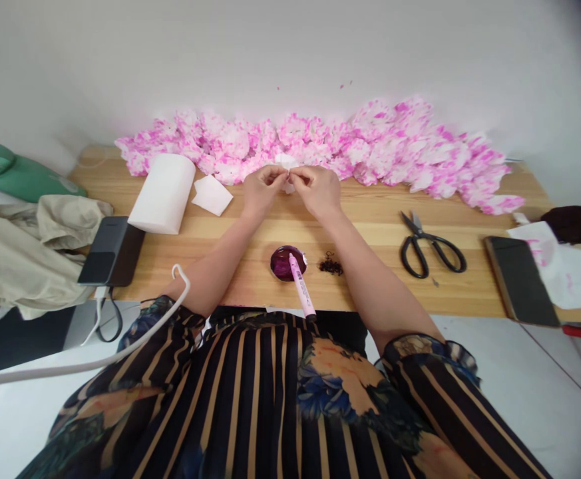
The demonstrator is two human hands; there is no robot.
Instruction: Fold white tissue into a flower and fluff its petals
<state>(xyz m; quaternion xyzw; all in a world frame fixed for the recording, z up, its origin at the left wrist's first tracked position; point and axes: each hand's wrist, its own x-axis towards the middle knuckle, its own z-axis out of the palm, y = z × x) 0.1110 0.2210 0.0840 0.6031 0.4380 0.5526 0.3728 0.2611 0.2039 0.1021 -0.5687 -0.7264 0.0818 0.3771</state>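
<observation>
The white tissue piece sits pinched between both my hands at the far middle of the counter, right against the long row of pink-stained paper flowers along the wall. My left hand is clenched on its left edge with fingertips, my right hand grips the right edge just the same, and the two hands nearly touch. Most of the tissue is hidden behind my fingers.

Near me, between my forearms, a small dish of purple dye sits on the counter with a pink marker lying across its near rim. Just right of the dish, a little dark clump; I can't tell what it is.

On the left, a white tissue roll lies on its side with a loose white sheet beside it, and a dark phone at the left edge. On the right, black scissors lie flat, well apart from my hands, and beyond them another phone.
</observation>
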